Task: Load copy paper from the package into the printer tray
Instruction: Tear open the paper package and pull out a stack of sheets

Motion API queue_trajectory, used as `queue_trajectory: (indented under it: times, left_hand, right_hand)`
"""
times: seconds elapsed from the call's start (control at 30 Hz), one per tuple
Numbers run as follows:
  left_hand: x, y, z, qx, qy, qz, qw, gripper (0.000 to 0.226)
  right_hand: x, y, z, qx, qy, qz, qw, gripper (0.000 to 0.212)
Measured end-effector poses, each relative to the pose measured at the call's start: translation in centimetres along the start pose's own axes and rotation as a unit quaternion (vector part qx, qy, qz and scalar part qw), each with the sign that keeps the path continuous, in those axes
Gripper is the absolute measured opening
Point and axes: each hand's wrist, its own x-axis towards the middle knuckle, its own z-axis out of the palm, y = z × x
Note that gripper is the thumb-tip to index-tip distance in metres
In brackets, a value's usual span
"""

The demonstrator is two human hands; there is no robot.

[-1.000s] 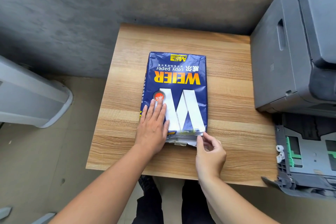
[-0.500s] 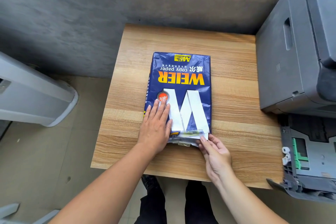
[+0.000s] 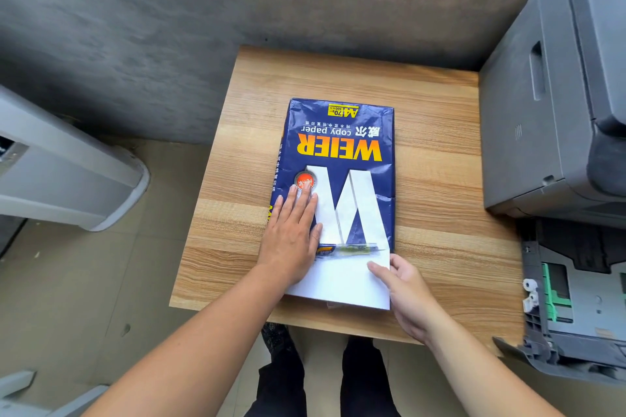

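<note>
Here, what is seen from the head camera:

Worktop (image 3: 437, 152): a small wood-grain top, set against a grey wall, with a printer at its right edge.

Package (image 3: 338, 159): a blue "WEIER copy paper" wrapper, laid flat near the middle of the worktop, its print turned away from the person and its near end torn open.

Copy paper (image 3: 342, 284): a white stack is seen drawn partway out of the open near end of the package, lying on the worktop and reaching close to its near edge.

Left hand (image 3: 291, 240): laid flat with fingers extended, palm pressed down on the near left part of the package; nothing is gripped.

Right hand (image 3: 406, 294): closed on the right edge of the copy paper, with the thumb (image 3: 377, 269) laid on top of the sheets and the other fingers hidden beside or under the stack.

Printer (image 3: 555, 105): a dark grey body, standing at the right, well apart from the package.

Printer tray (image 3: 576, 301): pulled out below the printer at the lower right, with green guides visible inside; whether it holds any sheets cannot be told.
</note>
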Motion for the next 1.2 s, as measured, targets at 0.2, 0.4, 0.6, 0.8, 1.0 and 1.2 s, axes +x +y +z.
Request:
queue_trajectory:
  times: [0.2,0.4,0.6,0.8,1.0,1.2]
  left_hand:
    - [-1.7,-0.6,0.2,-0.035,0.008,-0.017,0.999,0.063]
    - [-1.7,-0.4,-0.2,-0.021,-0.01,-0.029,0.999,0.059]
    - [-1.7,-0.3,-0.3,-0.034,-0.011,-0.034,0.999,0.059]
    - [-1.9,-0.2,-0.1,-0.042,0.004,-0.031,0.999,0.059]
    - [-1.9,-0.4,-0.1,-0.048,-0.001,-0.025,0.999,0.06]
    - [-1.7,-0.4,-0.3,-0.078,0.001,-0.018,0.997,0.059]
  right_hand:
    - [0.9,0.5,0.0,-0.025,0.004,-0.042,0.999,0.021]
    - [-0.3,0.5,-1.5,-0.053,-0.001,-0.024,0.998,0.017]
    - [-2.1,0.6,-3.1,-0.078,-0.056,0.003,0.995,0.034]
    - [-3.4,0.2,-3.7,-0.025,-0.131,0.094,0.987,0.029]
    - [-2.1,0.1,-0.3,-0.071,-0.018,0.01,0.997,0.027]
    - [-8.8,-0.3,-2.7,0.066,-0.093,0.108,0.988,0.031]
